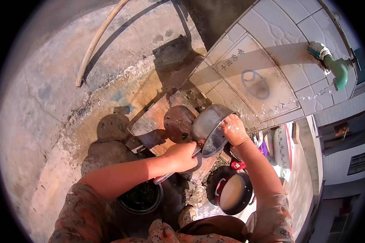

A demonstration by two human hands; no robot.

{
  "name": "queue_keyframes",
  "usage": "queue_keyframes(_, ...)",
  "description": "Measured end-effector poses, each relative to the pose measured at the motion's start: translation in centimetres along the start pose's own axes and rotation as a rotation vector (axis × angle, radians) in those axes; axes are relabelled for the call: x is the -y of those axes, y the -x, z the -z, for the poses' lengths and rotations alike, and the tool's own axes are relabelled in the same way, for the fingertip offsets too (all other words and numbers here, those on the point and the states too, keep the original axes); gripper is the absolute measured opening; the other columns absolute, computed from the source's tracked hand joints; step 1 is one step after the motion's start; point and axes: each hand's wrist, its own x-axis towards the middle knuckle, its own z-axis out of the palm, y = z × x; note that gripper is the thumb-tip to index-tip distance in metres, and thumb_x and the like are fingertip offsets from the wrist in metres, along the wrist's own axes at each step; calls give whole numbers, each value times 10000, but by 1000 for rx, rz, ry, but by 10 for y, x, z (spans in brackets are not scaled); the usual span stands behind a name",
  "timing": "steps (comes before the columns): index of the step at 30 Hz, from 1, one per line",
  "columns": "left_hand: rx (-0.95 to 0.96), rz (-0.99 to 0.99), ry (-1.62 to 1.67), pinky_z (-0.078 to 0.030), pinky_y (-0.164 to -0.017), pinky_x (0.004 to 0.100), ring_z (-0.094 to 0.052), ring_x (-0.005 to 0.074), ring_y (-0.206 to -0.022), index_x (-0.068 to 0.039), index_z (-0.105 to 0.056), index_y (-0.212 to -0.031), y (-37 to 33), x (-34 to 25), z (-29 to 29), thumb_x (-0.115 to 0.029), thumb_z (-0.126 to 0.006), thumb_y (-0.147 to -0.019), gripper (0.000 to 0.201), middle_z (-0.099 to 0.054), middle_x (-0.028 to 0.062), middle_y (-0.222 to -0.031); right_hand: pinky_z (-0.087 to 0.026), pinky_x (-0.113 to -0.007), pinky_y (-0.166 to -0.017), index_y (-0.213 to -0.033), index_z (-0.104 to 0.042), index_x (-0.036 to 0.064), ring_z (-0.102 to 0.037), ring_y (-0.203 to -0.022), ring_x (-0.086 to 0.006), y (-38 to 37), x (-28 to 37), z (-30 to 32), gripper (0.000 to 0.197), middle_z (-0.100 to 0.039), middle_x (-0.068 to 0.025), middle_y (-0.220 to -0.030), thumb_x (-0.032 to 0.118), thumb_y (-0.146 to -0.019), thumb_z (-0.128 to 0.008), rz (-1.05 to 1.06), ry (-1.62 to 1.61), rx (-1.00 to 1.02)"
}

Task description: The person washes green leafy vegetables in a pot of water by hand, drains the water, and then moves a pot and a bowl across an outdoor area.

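A deep grey metal pan (209,121) is tipped on its side, its mouth turned toward the right. My left hand (180,158) is closed round its long handle, whose red-and-silver end (163,178) sticks out below my fist. At the pan's upper right rim, my right hand (234,128) is wet and has its fingers curled against the pan; the fingertips are partly hidden. A thin stream of water (280,106) arcs from a green tap pipe (340,73) toward the pan and my right hand.
Below my right forearm stands a red pot (234,193) with cloudy liquid. A dark basin (141,197) holding dark green stuff is beneath my left forearm. A tiled wall (267,52) rises at the upper right. A curved pole (96,40) lies on the concrete (40,85).
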Motion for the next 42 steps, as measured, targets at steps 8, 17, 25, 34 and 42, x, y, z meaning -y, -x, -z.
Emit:
queue_keyframes(8, -180, -68, -215, -473, -599, 435, -603, 345, -641, 27, -520, -788, -2, 18, -13, -181, -557, -699, 228, -594, 199, -674, -450, -408, -681, -802, -567, -4, -552, -771, -366, 30, 54, -66, 167, -561, -205, -835, 130, -714, -614, -507, -1088, 208)
queue_keyframes(17, -122, -3, 16, -442, -644, 436, -575, 359, -724, 4, -481, -847, 3, 20, 0, -210, -539, -725, 252, -583, 182, -733, -402, -268, -569, -856, -474, 20, -474, -607, -146, 13, 9, -52, 194, -496, -67, -689, 104, -774, -628, -807, -915, -487)
queue_keyframes(25, -264, -94, -102, -453, -589, 437, -579, 358, -653, 2, -474, -810, 6, 14, 5, -184, -552, -717, 223, -578, 183, -687, -450, -260, -535, -889, -536, 64, -534, -592, -133, 30, 32, -90, 288, -570, -45, -731, 330, -909, -426, -958, -1872, -279)
queue_keyframes(34, -216, -65, -139, -453, -596, 444, -580, 361, -647, 4, -477, -812, -1, 29, -2, -184, -554, -713, 227, -578, 192, -668, -451, -400, -618, -867, -551, 20, -532, -715, -362, -6, 29, -28, 162, -536, -180, -800, 43, -707, -554, -557, -666, -323)
queue_keyframes(42, -245, -94, -196, -456, -563, 436, -576, 349, -616, -9, -485, -843, -1, 21, -12, -190, -573, -699, 247, -568, 169, -620, -371, -409, -887, -1024, -548, 29, -477, -1020, -366, -27, 97, -75, 317, -519, -188, -1077, 161, -736, -528, -465, -995, -191)
